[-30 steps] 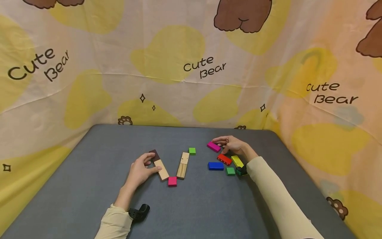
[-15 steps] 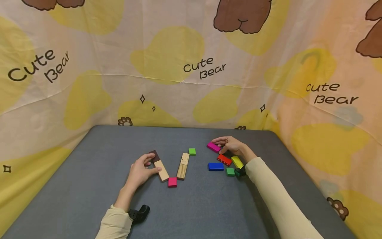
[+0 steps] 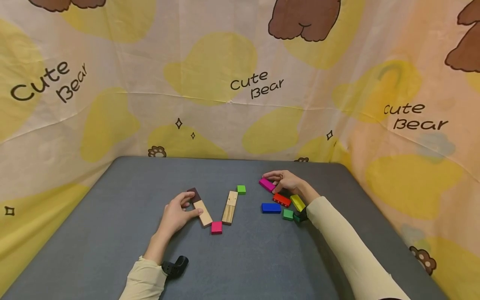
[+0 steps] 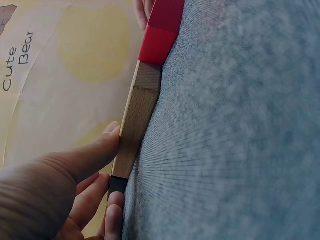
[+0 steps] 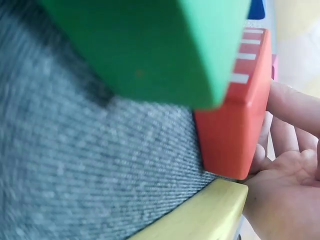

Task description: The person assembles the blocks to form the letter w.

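Note:
My left hand lies along two end-to-end blocks, fingers at the dark brown block and thumb on the light wooden block. In the left wrist view the thumb presses the side of that wooden block, with fingertips around the dark one. A pinkish-red block touches its near end. Further right, my right hand pinches a magenta block between thumb and fingers. Just below it lies a red block with white marks, which largely hides the magenta one in the right wrist view.
Two natural wood blocks lie in line at the centre, a light green block at their far end. Blue, green and yellow blocks lie beside the right wrist. A printed cloth hangs behind the grey table.
My right hand has shifted slightly left, its thumb coming against the near end of the magenta block. The left hand and its blocks stay as they were.

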{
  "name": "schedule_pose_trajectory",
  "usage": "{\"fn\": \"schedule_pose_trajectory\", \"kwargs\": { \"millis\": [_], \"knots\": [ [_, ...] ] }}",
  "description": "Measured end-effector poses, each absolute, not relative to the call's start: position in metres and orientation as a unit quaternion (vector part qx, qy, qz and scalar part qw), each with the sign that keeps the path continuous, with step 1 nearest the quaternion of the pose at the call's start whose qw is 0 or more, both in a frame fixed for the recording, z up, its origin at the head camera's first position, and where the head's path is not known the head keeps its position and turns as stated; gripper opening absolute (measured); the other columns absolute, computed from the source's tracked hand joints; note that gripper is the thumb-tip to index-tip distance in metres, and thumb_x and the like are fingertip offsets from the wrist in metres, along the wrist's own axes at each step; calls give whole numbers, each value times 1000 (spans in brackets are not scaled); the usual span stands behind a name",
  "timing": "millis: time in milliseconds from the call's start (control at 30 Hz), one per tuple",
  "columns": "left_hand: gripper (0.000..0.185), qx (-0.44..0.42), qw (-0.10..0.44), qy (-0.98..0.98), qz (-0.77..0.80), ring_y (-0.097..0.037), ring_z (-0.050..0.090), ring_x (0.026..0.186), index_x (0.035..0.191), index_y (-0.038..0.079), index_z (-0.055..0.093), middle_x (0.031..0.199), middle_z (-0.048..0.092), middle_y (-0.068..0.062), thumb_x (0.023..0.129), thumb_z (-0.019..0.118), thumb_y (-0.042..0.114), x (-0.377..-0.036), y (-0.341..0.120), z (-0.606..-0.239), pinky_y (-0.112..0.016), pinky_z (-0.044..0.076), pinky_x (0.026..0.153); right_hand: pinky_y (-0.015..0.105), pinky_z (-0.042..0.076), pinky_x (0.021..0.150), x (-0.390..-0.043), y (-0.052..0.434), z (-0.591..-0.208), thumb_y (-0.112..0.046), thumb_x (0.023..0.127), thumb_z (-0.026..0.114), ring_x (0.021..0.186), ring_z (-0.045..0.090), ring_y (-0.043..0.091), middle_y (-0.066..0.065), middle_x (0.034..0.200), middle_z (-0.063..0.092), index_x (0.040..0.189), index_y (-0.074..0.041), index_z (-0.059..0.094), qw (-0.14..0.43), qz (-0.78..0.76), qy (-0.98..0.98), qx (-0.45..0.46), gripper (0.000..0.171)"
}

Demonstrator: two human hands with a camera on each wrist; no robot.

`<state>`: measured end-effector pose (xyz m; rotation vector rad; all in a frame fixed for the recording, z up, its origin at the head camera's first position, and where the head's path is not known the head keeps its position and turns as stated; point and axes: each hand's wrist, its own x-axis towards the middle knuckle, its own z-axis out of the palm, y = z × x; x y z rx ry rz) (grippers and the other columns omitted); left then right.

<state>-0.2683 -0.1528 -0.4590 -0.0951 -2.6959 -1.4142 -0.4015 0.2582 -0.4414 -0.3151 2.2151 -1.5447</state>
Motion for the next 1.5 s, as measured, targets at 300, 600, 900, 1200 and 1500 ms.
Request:
{"fn": "schedule_pose_trajectory", "kwargs": {
  "millis": [300,600,900,1200,1500],
  "knots": [
    [65,-37,50,-882,-467,-37,54,120,138,6,55,137,56,-17,82,83,25,-269,-152,-461,-56,41,98,35,52,87,-399,258,-441,21,72,70,114,50,31,13,138,56,136,-3,57,206,-551,802,-107,70],
    [65,-30,49,-882,-468,-36,54,120,138,7,55,137,56,-16,82,83,24,-272,-153,-460,-55,40,99,37,53,87,-395,253,-429,19,68,76,115,51,32,15,135,56,137,2,53,200,-540,810,-107,75],
    [66,-25,43,-884,-465,-35,54,119,138,7,55,136,57,-16,81,83,26,-271,-151,-461,-56,38,99,40,54,87,-374,241,-415,11,69,81,115,54,32,13,132,58,136,0,54,196,-514,822,-146,74],
    [66,-23,40,-883,-466,-35,54,120,138,7,55,136,57,-16,81,83,25,-268,-151,-461,-55,40,98,40,55,83,-357,224,-418,7,70,84,113,54,32,12,130,58,132,-2,57,224,-517,810,-163,68],
    [65,-22,36,-882,-469,-35,54,120,137,8,55,137,56,-15,81,83,24,-266,-149,-458,-55,40,99,37,54,87,-358,214,-423,5,72,85,111,57,28,10,129,59,131,-3,59,244,-505,811,-166,65]
  ]
}}
